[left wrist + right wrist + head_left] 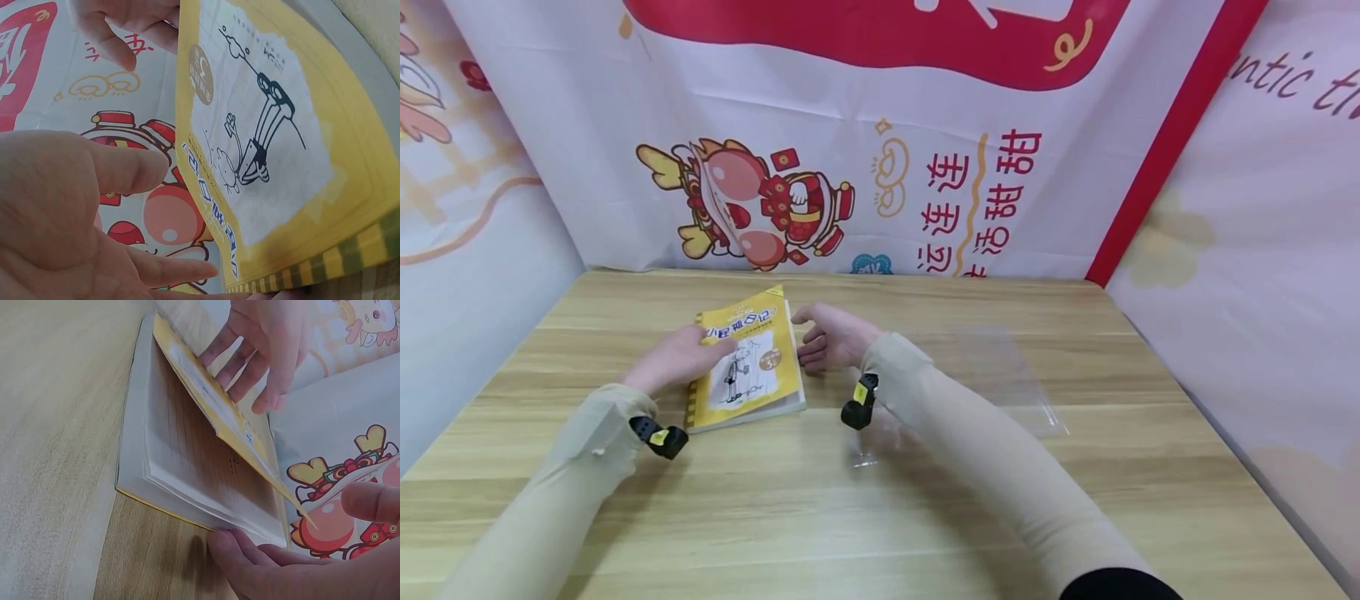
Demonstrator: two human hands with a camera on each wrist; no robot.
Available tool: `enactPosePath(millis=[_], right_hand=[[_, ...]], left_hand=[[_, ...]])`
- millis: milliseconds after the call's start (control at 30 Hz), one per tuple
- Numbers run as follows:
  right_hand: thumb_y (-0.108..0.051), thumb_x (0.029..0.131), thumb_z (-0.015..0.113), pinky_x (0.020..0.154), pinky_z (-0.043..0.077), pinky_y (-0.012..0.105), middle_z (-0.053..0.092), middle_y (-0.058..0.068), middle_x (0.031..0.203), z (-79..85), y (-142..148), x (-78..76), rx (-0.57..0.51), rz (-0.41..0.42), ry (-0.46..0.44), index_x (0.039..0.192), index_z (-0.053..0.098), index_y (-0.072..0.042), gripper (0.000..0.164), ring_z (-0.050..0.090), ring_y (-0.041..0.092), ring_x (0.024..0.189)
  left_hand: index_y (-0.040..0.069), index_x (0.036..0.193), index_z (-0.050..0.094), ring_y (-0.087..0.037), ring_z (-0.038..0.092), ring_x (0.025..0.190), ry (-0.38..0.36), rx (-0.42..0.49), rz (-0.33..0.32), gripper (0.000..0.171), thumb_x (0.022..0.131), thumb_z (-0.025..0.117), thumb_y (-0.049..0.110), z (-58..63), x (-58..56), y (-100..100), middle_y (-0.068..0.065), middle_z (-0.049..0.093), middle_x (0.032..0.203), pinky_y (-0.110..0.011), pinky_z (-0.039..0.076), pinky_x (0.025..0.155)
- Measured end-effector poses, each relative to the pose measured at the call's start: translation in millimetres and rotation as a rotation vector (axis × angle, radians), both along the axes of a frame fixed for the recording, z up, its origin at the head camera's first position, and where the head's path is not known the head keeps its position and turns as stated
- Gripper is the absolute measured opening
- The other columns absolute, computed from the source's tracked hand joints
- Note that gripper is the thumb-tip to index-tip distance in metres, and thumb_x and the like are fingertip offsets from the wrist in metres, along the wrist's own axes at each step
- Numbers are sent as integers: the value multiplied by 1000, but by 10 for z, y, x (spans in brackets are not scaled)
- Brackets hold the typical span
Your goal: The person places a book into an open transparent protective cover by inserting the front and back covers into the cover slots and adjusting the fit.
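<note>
A paperback book [752,367] with a yellow cover and a cartoon figure lies on the table, its striped spine to the left. In the right wrist view its front cover [219,415] stands partly lifted, showing the pages [194,462] beneath. My left hand [679,358] is at the spine side, fingers at the spine and thumb stretched over the cover. At the opposite side is my right hand [837,337], its fingertips [226,547] right at the lower page edge and its thumb apart from the cover.
A clear plastic sheet [1011,379] lies on the wooden table [760,517] to the right, partly hidden under my right forearm. A printed white and red cloth [850,100] hangs behind the table. Small black cameras are strapped on both wrists.
</note>
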State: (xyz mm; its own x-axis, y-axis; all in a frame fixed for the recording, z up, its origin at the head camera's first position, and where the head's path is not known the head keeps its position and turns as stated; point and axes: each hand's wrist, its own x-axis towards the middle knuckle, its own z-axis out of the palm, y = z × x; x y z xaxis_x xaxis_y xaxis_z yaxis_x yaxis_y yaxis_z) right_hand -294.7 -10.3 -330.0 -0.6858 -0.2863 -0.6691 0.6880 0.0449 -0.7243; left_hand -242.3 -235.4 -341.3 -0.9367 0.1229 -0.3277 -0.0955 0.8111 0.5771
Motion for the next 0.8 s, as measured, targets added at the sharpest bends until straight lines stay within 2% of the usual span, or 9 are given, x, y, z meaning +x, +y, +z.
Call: enactPosePath(millis=[233,367,500,567,700,800], right_hand=[[-21,86,63,94,42,47,52,29,115,-31,-7,-7,3,-40,-2,136,38,4,61,53,39,103],[-20,86,64,94,42,46,52,28,118,-47,-25,-9,21,-60,-21,133,42,3,57,53,38,107],[-21,88,61,95,41,46,53,28,120,-49,-39,-5,11,-49,-47,133,42,3,55,51,37,114],[-22,89,60,96,40,47,53,29,119,-58,-50,-18,10,-60,-58,133,42,3,53,51,38,113],[-24,89,61,97,36,54,53,30,117,-63,-66,-48,31,-76,-58,130,44,2,52,50,41,111],[-25,88,62,98,34,56,51,32,120,-30,-54,-32,16,-50,-57,133,41,2,57,48,44,114]], left_hand=[[-10,139,26,-24,60,87,-26,67,37,82,96,40,58,-36,-3,27,-19,57,107,-34,48,73],[-8,141,23,-25,62,88,-70,178,83,81,97,40,58,-45,-25,6,-20,56,112,-35,51,74],[-5,144,20,-25,61,90,-112,236,99,83,95,42,59,-30,-26,8,-19,56,113,-36,50,77],[-4,146,17,-25,61,91,-126,232,95,87,94,42,61,-22,-27,19,-18,55,114,-36,50,78],[-3,145,16,-28,62,91,-148,322,102,83,96,43,58,-14,-47,36,-20,55,115,-39,51,78],[-2,146,14,-28,62,90,-172,361,136,83,96,44,57,-15,-54,43,-21,53,117,-39,51,78]])
